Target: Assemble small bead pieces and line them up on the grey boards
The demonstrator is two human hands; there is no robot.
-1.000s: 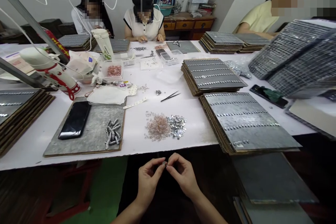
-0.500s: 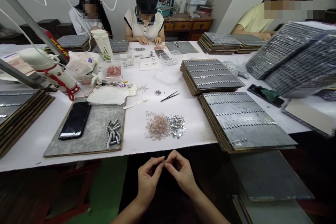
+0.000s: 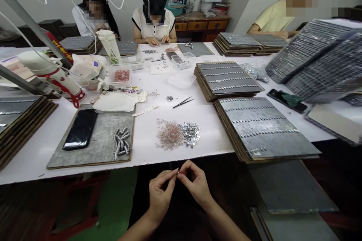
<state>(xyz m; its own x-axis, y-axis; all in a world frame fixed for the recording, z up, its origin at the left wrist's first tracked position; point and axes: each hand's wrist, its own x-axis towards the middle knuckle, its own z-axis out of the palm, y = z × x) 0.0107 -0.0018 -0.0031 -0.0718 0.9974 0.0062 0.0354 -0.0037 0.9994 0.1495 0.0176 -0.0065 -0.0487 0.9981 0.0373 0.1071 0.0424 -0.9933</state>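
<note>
Below the white table's front edge [image 3: 135,165], my left hand [image 3: 160,192] and my right hand [image 3: 196,184] meet fingertip to fingertip, both pinching one tiny silver piece [image 3: 178,173] between thumb and forefinger. On the table just beyond them lies a heap of pink beads [image 3: 169,136] beside a heap of small silver rings [image 3: 191,133]. Black tweezers [image 3: 183,102] rest farther back. To the left, a grey board [image 3: 98,147] carries a black phone [image 3: 80,128] and a cluster of silver assembled pieces [image 3: 121,142].
A stack of grey boards with rows of silver pieces [image 3: 263,130] sits at the right, another stack [image 3: 226,79] behind it and more at the left edge [image 3: 19,120]. A white lamp [image 3: 51,73], a container of pink beads [image 3: 122,75] and three seated people are farther off.
My hands stay together on the small piece; the fingers have shifted slightly and the view has tipped a little. Nothing on the table moved.
</note>
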